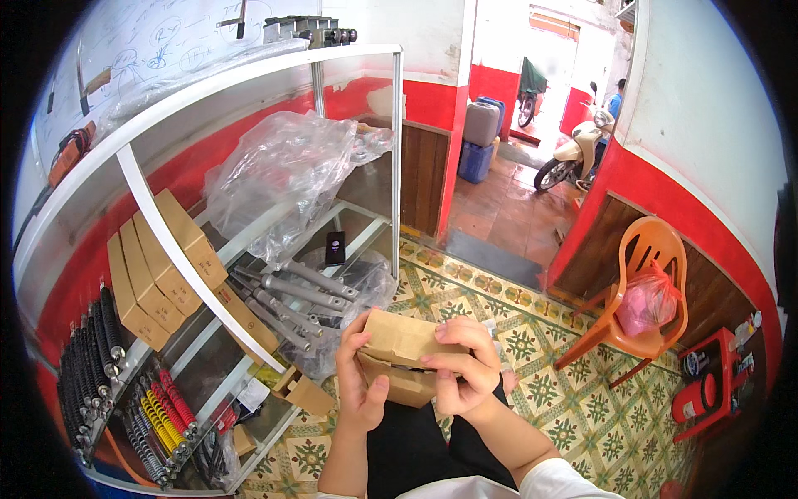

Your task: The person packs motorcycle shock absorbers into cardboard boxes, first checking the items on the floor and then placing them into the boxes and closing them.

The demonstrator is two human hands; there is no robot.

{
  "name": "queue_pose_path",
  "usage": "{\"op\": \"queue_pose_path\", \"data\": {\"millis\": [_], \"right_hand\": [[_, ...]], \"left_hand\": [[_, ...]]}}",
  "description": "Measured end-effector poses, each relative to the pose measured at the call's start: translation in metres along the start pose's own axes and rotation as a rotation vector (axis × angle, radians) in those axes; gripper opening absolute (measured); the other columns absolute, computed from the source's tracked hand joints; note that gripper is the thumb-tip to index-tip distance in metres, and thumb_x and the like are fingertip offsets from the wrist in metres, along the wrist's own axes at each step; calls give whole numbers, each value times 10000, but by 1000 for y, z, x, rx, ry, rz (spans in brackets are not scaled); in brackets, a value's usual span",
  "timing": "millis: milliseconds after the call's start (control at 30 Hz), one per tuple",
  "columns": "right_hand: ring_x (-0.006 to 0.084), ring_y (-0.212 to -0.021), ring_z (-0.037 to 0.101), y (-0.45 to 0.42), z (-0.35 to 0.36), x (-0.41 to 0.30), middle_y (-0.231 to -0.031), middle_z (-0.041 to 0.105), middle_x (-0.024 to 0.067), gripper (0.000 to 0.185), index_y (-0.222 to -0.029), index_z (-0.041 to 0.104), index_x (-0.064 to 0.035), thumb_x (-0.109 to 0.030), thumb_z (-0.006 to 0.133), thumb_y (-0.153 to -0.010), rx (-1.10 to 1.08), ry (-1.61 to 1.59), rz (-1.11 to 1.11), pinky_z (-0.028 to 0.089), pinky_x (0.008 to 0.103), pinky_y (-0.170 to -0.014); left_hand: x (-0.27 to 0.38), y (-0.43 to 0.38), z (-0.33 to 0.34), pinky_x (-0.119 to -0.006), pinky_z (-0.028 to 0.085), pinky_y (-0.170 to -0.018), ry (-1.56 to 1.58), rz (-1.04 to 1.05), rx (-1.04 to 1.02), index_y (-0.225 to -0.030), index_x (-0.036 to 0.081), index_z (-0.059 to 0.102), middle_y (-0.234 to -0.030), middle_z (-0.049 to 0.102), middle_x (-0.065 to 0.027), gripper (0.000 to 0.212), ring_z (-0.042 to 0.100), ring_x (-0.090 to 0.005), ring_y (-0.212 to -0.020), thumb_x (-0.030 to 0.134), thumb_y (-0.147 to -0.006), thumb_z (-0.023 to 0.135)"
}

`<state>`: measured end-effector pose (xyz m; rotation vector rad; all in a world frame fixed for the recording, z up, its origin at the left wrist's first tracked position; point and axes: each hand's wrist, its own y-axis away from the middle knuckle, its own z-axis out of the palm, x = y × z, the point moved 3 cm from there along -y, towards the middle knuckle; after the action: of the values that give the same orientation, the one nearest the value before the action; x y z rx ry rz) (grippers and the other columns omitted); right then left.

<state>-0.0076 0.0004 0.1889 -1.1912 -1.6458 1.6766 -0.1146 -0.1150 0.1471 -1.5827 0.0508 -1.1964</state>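
A small brown cardboard box (405, 340) is held between both hands above my lap. My left hand (360, 377) grips its left side, with the thumb on the near face and the fingers behind. At the right end is my right hand (467, 362), its fingers on the top panel and its thumb lower, near the front edge. A dark gap runs between the top panel and the front face, so the lid looks not fully flush. What the box contains is hidden.
A white-framed metal shelf (399, 156) stands to my left, with long cardboard boxes (156, 274), grey fork tubes (299, 290), coil-spring shock absorbers (165, 418) and plastic wrap (280, 168). An orange chair (651, 240) bearing a pink bag (648, 299) is right, near a doorway with a scooter (576, 153).
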Motion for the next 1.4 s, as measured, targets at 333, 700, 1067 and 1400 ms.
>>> {"op": "queue_pose_path", "data": {"millis": [333, 700, 1067, 1400], "right_hand": [[307, -919, 562, 5, 2, -2, -1002, 563, 157, 212, -868, 654, -41, -116, 643, -670, -25, 39, 41, 485, 405, -805], [299, -914, 568, 10, 18, -7, -1023, 552, 141, 344, -955, 613, -48, -137, 732, -644, -20, 62, -2, 489, 392, -788], [317, -937, 582, 5, 25, -18, -1038, 561, 134, 418, -971, 574, -50, -127, 793, -624, -6, -23, 29, 477, 409, -806], [328, -935, 596, 11, 28, -13, -1040, 565, 145, 399, -947, 501, -61, -42, 753, -637, 12, -61, -2, 484, 417, -801]], "left_hand": [[-5, 3, 5, -428, 309, -1054, 30, -30, 95, -1258, 79, 387, -1379, 374, -259, 483, 406, -325, -1269, 345, -914, 597], [-3, 6, -7, -402, 352, -1017, 40, -37, 235, -1154, 67, 425, -1307, 450, -236, 459, 469, -298, -1202, 364, -891, 654], [1, 2, -11, -397, 386, -967, -38, -5, 283, -1099, 68, 395, -1241, 470, -221, 540, 493, -297, -1147, 518, -884, 602], [1, 0, -12, -405, 386, -966, -55, -7, 300, -1102, 66, 372, -1234, 463, -239, 602, 490, -309, -1152, 588, -871, 563]]}}
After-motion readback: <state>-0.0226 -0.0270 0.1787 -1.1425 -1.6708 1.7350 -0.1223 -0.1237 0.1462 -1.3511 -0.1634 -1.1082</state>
